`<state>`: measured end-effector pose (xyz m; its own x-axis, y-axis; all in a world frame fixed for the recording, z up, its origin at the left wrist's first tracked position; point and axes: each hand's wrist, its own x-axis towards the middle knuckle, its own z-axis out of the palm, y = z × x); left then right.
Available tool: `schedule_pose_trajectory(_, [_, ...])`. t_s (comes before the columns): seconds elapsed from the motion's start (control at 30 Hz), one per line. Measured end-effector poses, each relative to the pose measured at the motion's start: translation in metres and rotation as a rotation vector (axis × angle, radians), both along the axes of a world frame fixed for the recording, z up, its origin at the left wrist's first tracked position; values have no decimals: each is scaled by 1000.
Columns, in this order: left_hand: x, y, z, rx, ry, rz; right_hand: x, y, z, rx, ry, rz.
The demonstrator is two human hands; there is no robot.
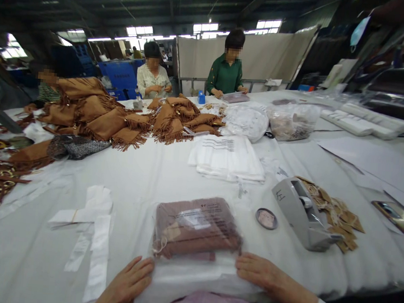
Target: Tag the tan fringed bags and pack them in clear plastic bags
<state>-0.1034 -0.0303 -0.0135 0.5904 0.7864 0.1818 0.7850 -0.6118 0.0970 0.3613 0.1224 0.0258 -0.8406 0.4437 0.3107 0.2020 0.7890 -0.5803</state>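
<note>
A transparent plastic bag [198, 226] with a folded brown fringed item inside lies flat on the white-covered table in front of me. A white label and a tan tag show through its printed film. My left hand [130, 277] rests at the bag's near left corner, fingers stretched out. At the near right corner lies my right hand [262, 272], its fingers extended along the plastic edge. A grey tape dispenser [302, 214] stands to the right of the bag, beside a small round dish [266, 219]. White paper strips [99, 241] lie left of the bag.
Brown fringed bags [95, 114] are heaped at the back left. Beyond my bag lies a stack of white printed bags [226, 158]. Tan tags [341, 215] and a phone [399, 218] are on the right. Co-workers [226, 73] work across the table [143, 179].
</note>
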Motion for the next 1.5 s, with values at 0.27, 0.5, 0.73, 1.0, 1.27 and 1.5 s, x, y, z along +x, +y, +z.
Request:
schedule_pose_trajectory(0.27, [26, 16, 9, -333, -521, 250, -19, 2, 10, -644, 25, -394])
schedule_pose_trajectory(0.5, [54, 33, 33, -381, -904, 722, -39, 10, 0, -725, 212, -761])
schedule_pose_trajectory(0.73, [68, 55, 13, -164, -932, 1066, -54, 2, -13, -538, 217, -1042])
schedule_pose_trajectory(1.0, [54, 41, -6, -77, -414, 950, -56, 0, -28, 13, -99, -990])
schedule_pose_trajectory(1.27, [45, 42, 3, -6, 44, 925, -62, -6, -32, 471, -552, -812])
schedule_pose_trajectory(1.5, [109, 49, 16, 351, -244, 331, -63, -7, -24, 377, -506, -842])
